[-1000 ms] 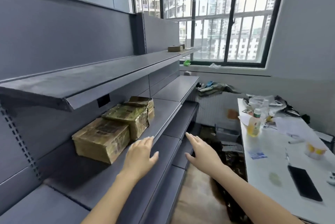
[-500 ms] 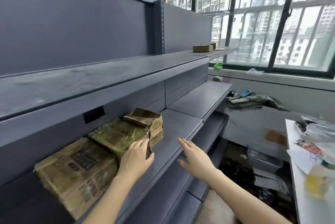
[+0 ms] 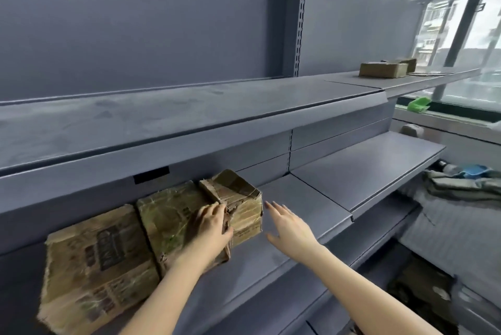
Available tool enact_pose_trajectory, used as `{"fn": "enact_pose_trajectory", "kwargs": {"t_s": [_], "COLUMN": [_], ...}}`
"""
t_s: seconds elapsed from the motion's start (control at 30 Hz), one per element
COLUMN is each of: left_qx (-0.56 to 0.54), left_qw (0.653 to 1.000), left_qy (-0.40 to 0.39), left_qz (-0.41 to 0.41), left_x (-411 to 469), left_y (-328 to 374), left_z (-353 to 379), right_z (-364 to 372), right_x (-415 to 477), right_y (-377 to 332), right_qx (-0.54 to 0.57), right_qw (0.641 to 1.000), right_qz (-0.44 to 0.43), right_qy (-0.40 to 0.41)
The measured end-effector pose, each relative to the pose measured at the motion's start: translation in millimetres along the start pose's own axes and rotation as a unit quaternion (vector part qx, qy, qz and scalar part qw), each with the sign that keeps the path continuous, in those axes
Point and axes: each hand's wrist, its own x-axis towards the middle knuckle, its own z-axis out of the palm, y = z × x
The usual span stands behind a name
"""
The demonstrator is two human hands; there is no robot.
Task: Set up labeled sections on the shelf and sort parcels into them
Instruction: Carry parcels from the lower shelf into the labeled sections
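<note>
We stand at the grey shelf, where three taped cardboard parcels sit touching in a row on the middle board, under a black tag. The big parcel lies at the left, the mid parcel is next to it, and the small parcel is at the right end. Our left hand holds the mid parcel's right end, fingers curled over its top edge and thumb down the side. Our right hand hovers flat and spread just beside the small parcel, touching nothing. The worn, tape-wrapped card looks stiff and probably slick. We judge the mid parcel fairly heavy and best taken at both ends with two hands. A second ago both hands hung clear of the boxes; the left has since come onto the mid parcel.
</note>
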Motion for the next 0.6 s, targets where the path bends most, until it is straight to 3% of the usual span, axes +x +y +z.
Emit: {"fn": "enact_pose_trajectory", "kwargs": {"t_s": [0.17, 0.33, 0.6], "left_qx": [0.005, -0.022, 0.044], "left_qw": [0.996, 0.986, 0.972], "left_qy": [0.013, -0.023, -0.066], "left_qz": [-0.085, -0.164, -0.222], "left_x": [23.2, 39.1, 59.4], "left_y": [17.9, 30.2, 34.7], "left_z": [8.6, 14.3, 26.4], "right_z": [-5.1, 5.2, 22.9], "right_x": [51.3, 91.2, 129.6], "right_y": [29.8, 47.6, 54.5], "right_qx": [0.012, 0.028, 0.037], "right_qw": [0.998, 0.994, 0.985], "right_qz": [-0.056, -0.099, -0.133], "right_qy": [-0.013, -0.036, -0.103]}}
